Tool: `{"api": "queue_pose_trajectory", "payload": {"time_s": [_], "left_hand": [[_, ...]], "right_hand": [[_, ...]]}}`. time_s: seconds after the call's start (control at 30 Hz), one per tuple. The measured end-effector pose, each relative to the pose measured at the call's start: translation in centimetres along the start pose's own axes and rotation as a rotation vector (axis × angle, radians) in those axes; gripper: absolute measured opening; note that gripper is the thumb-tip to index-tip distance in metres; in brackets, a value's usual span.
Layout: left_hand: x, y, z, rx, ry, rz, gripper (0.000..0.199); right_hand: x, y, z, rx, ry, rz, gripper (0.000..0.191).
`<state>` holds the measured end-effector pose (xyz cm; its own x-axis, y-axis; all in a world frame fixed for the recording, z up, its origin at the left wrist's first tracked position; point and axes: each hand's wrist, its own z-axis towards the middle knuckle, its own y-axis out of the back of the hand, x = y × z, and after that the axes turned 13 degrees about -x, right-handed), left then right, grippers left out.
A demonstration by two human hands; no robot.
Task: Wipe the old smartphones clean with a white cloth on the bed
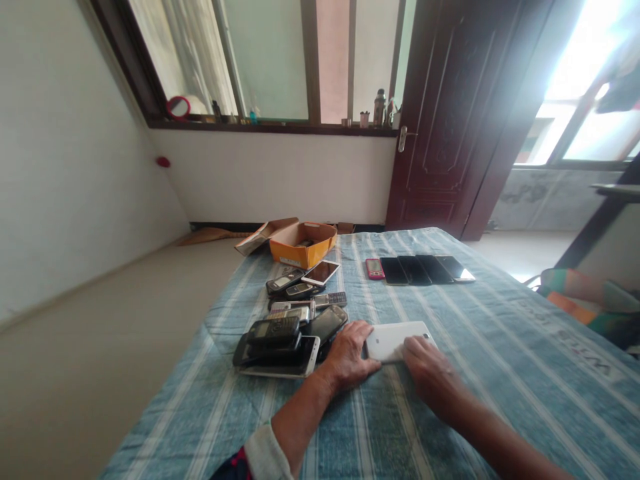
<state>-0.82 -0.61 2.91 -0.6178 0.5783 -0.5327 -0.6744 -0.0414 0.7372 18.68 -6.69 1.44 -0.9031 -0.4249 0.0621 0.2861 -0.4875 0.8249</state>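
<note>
A white phone (393,339) lies back side up on the striped blue cloth, long side running left to right. My left hand (347,353) grips its left end between thumb and fingers. On its right part rests my right hand (430,370), fingers curled together against the white back; whatever may be under those fingertips is hidden. Left of my left hand is a pile of old phones, with a black keypad phone (273,331) on top of a white-edged phone (309,357). A white phone (321,273) tops the far end of the pile.
Behind the pile stands an open orange box (303,252) with its lid tilted beside it. Farther right, a pink phone (375,269) and several dark phones (415,270) lie in a row. The cloth-covered surface (200,380) ends at the left.
</note>
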Motion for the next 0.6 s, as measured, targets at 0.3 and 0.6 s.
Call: {"api": "queue_pose_trajectory", "payload": {"time_s": [0.3,0.6], "left_hand": [[0.2,-0.2,0.0,0.014,-0.008,0.003,0.044],[0.1,-0.1,-0.1,0.013,-0.019,0.003,0.046]], "right_hand": [[0.8,-0.2,1.9,0.082,-0.017,0.040,0.026],[-1.9,-0.3,3.0,0.117,-0.235,-0.071,0.026]]}}
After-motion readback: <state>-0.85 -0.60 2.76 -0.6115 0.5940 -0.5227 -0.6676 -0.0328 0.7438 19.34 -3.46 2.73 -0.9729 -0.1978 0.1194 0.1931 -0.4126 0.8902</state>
